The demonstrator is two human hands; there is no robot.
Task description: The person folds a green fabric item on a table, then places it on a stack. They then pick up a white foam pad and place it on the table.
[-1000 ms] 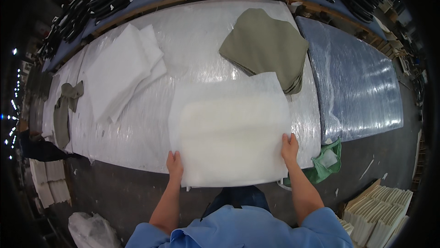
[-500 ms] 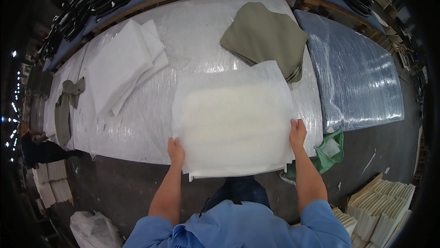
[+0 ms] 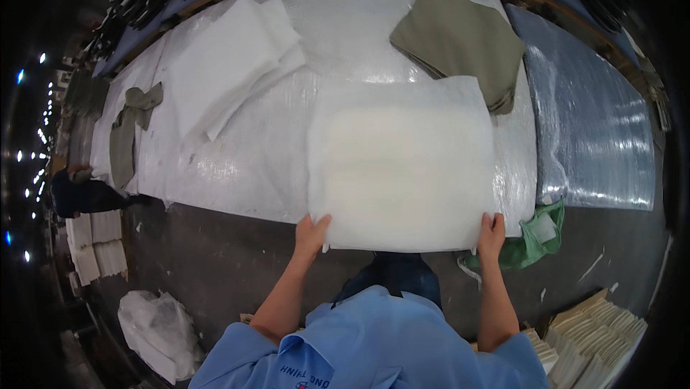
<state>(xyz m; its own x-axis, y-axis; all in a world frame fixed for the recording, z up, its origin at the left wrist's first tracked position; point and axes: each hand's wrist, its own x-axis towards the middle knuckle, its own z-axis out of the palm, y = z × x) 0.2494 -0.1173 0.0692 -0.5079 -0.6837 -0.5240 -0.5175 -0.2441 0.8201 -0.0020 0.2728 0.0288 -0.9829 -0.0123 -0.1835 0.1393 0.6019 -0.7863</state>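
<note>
A thin white padding sheet [image 3: 402, 94] lies at the near edge of the wrapped table, over a cream foam pad [image 3: 406, 166] that shows through it. My left hand [image 3: 312, 234] pinches the sheet at its near left corner. At the near right corner my right hand [image 3: 491, 237] grips the edge, fingers closed. Whether the pad's edge is in either grip too is hidden. Beyond the sheet's far right corner sits a stack of olive-grey fabric pieces [image 3: 463, 37], partly overlapped by it. Folded white padding sheets [image 3: 230, 58] lie to the far left.
Clear plastic film covers the pale table [image 3: 237, 173]; a blue film-wrapped surface [image 3: 596, 116] adjoins it on the right. Olive strips [image 3: 126, 137] lie far left, near another person [image 3: 86, 191]. On the floor are a green bag [image 3: 535, 242], foam stacks [image 3: 593, 339] and a plastic bundle [image 3: 158, 331].
My hands have slid from the sheet's sides down to its near corners. The sheet's near edge now hides the white pad edge that stuck out below it. The view has shifted.
</note>
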